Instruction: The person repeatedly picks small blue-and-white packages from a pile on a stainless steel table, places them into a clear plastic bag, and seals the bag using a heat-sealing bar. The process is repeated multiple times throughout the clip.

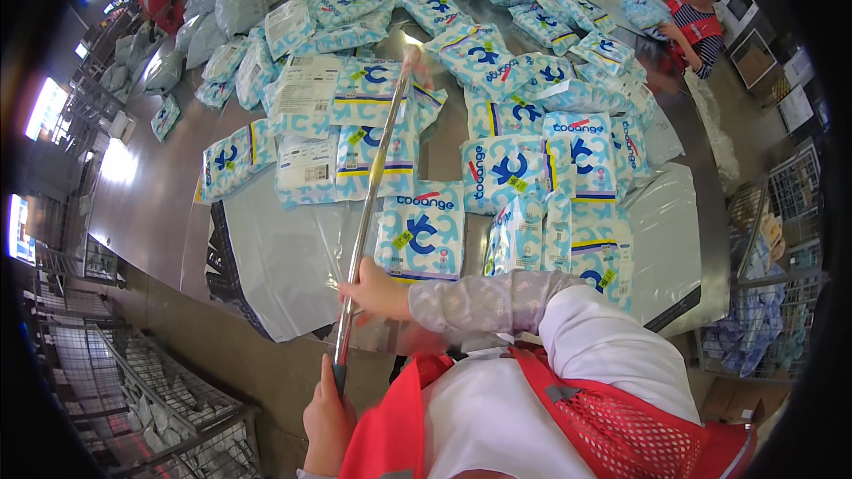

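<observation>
Gripping pole (369, 204) with left hand (327, 419) and right hand (373, 290); if swung low, could topple packets (430, 235) beyond right hand.

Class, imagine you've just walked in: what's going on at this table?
A person grips a long, shiny pole with both hands: the left hand at its near end, the right hand further up. The pole slants over a table heaped with blue-and-white packages; whether its blurred far tip touches any is unclear. Grey plastic lies along the near side. At the far right, a co-worker appears to hold another package.
</observation>
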`<action>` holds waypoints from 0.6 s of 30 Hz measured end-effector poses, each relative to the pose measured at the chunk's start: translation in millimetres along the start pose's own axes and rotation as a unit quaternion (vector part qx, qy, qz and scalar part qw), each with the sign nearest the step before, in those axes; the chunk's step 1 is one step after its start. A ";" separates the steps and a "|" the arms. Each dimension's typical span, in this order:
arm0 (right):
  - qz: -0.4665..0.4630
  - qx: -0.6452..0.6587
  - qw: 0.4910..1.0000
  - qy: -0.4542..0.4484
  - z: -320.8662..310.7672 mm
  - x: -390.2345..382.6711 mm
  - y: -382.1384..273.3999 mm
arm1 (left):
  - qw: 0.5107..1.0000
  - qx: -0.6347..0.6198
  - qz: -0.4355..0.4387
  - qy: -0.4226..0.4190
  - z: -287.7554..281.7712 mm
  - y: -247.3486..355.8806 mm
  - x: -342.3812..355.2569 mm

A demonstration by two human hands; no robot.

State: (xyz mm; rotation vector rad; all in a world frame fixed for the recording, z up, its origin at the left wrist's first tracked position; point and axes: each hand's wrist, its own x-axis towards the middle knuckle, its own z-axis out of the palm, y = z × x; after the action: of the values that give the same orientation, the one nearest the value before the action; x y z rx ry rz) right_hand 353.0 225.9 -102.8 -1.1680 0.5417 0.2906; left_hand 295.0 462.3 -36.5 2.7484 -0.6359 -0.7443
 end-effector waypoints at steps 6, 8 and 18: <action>-0.235 0.114 0.963 0.060 -113.7 57.5 -112.4 | 0.887 -0.197 0.376 0.182 -12.1 69.1 141.5; -0.275 0.115 0.941 0.161 -145.3 74.8 -143.2 | 0.934 -0.102 0.290 0.183 -30.5 132.4 197.0; -0.207 0.010 0.955 0.211 -311.8 132.3 -174.9 | 0.925 0.152 0.230 0.262 6.0 322.4 348.8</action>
State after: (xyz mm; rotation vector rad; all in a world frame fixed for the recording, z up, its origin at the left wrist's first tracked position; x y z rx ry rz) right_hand 470.6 -136.0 -125.5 -1.2980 0.6507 -0.3330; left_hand 450.7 16.4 -87.4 2.6966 -1.2732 0.2070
